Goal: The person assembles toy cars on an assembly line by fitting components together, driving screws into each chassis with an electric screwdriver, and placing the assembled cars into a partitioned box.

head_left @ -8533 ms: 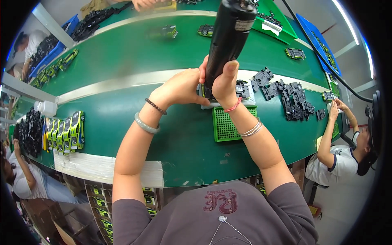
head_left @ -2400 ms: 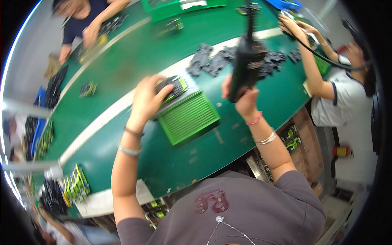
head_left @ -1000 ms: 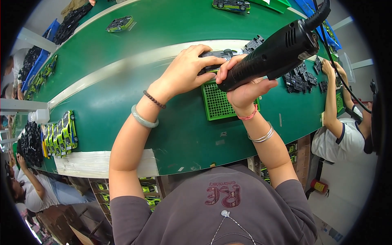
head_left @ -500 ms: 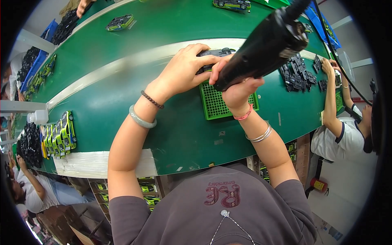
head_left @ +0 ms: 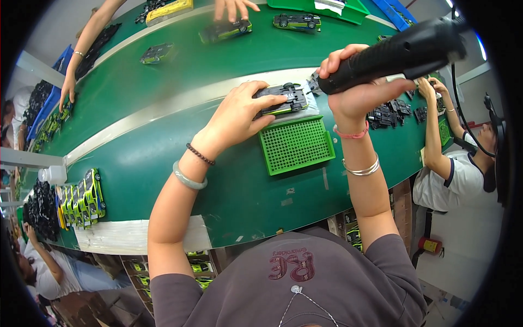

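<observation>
My left hand (head_left: 235,111) presses an upturned toy car (head_left: 296,98) with a black underside and green edge, its fingers across the chassis and thumb along the near side. The car lies on a pale strip beside a green perforated tray (head_left: 302,165). In my right hand (head_left: 354,103) is a thick black electric screwdriver (head_left: 395,54), lying nearly level and slightly blurred. Its tip end points left, just right of the car; a small dark piece there I cannot make out.
Black plastic parts (head_left: 389,113) are heaped at the right, near a co-worker's arms (head_left: 436,120). Green toy cars (head_left: 81,201) stand in a row at left. Across the pale divider, upturned cars (head_left: 297,22) lie near another person's hand (head_left: 234,8). A black cable (head_left: 457,103) hangs at right.
The screwdriver has swung from over the car to the right and tipped flatter, uncovering the chassis. My left hand stays on the car. Other people's hands have come in at the far side.
</observation>
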The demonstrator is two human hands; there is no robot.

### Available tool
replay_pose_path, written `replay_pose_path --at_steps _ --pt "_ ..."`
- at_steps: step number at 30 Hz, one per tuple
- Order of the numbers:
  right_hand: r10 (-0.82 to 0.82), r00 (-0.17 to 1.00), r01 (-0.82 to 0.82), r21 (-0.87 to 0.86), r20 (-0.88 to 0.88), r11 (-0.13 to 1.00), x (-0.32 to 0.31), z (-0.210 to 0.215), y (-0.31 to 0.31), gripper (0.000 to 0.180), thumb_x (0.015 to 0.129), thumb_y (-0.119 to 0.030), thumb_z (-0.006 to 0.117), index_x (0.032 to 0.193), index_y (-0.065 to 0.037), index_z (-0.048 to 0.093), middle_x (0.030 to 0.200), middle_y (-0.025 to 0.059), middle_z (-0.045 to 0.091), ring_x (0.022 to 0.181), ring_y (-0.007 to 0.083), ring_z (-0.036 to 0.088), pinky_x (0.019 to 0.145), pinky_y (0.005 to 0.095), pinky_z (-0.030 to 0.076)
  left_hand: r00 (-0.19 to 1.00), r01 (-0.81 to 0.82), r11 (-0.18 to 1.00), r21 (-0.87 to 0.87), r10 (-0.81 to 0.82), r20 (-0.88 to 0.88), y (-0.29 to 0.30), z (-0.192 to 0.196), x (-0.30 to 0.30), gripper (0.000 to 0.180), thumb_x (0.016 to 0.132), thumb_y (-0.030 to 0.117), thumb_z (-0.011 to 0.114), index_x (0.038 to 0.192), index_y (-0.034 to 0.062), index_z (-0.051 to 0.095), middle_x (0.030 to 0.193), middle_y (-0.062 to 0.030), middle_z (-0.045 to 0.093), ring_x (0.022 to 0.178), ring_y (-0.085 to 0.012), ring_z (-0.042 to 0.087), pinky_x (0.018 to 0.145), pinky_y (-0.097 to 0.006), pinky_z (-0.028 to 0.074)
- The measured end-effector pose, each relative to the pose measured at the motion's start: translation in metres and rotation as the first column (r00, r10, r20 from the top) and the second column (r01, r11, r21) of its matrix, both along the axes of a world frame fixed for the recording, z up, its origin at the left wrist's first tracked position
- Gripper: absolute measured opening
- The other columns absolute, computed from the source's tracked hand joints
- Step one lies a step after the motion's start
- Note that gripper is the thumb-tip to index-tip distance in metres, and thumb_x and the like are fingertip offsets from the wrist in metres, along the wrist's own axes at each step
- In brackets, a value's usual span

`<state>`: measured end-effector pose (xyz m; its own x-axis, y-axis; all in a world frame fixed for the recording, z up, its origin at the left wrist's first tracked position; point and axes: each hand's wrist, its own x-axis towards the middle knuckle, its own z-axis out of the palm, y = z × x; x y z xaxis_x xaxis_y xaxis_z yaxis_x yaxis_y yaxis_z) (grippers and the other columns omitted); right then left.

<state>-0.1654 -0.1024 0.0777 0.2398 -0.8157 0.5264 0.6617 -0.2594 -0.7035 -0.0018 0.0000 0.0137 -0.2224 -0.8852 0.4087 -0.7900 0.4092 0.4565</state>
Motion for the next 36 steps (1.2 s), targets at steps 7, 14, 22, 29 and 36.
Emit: replay_pose_path --at_steps 7,14,22,29,36 --pt "-0.072 0.983 0.080 0.041 -0.171 0.996 0.000 -0.028 -0.018 0.095 0.060 -0.092 0.020 0.077 -0.003 0.048 0.055 0.0112 0.051 0.048 0.0208 0.050 0.047 0.0309 0.043 1.000 -0.007 1.000 0.001 0.007 0.008 0.001 -0.001 -0.002 0.044 0.074 0.013 0.068 0.116 0.0188 0.058 0.116 -0.0145 0.049 0.106 -0.0322 0.049 0.090 -0.040 0.041" --pt "-0.121 0.956 0.124 -0.005 -0.269 0.992 0.007 -0.040 -0.019 0.091 0.062 -0.090 0.021 0.077 -0.004 0.048 0.054 0.0087 0.049 0.049 0.0189 0.050 0.047 0.0290 0.042 1.000 -0.013 1.000 -0.002 0.013 0.018 0.000 0.000 -0.003 0.043 0.074 0.013 0.067 0.116 0.0185 0.058 0.116 -0.0133 0.050 0.105 -0.0311 0.050 0.090 -0.040 0.041" --pt "-0.160 0.928 0.110 -0.163 -0.335 0.980 0.020 -0.041 -0.020 0.084 0.079 -0.076 0.025 0.065 0.002 0.051 0.050 0.0074 0.049 0.042 0.0136 0.050 0.040 0.0235 0.040 0.998 -0.019 1.000 -0.010 0.020 0.057 0.000 0.000 -0.001 0.042 0.075 0.014 0.067 0.116 0.0179 0.058 0.117 -0.0133 0.050 0.107 -0.0312 0.049 0.091 -0.040 0.040" --pt "-0.058 0.958 0.049 -0.038 -0.281 0.998 0.019 -0.044 -0.025 0.085 0.079 -0.077 0.022 0.063 0.002 0.050 0.048 0.0072 0.048 0.042 0.0136 0.050 0.040 0.0234 0.039 0.999 -0.014 1.000 -0.019 0.015 0.045 0.000 0.000 0.000 0.041 0.074 0.014 0.067 0.115 0.0173 0.059 0.117 -0.0134 0.050 0.106 -0.0314 0.049 0.091 -0.040 0.041" --pt "-0.079 0.960 0.068 -0.050 -0.270 0.996 0.017 -0.043 -0.025 0.084 0.078 -0.078 0.024 0.068 0.001 0.050 0.051 0.0082 0.049 0.043 0.0147 0.050 0.041 0.0247 0.040 0.999 -0.010 1.000 -0.029 0.011 0.035 -0.002 -0.003 -0.001 0.041 0.074 0.013 0.067 0.114 0.0167 0.059 0.116 -0.0135 0.050 0.105 -0.0317 0.050 0.089 -0.040 0.042"
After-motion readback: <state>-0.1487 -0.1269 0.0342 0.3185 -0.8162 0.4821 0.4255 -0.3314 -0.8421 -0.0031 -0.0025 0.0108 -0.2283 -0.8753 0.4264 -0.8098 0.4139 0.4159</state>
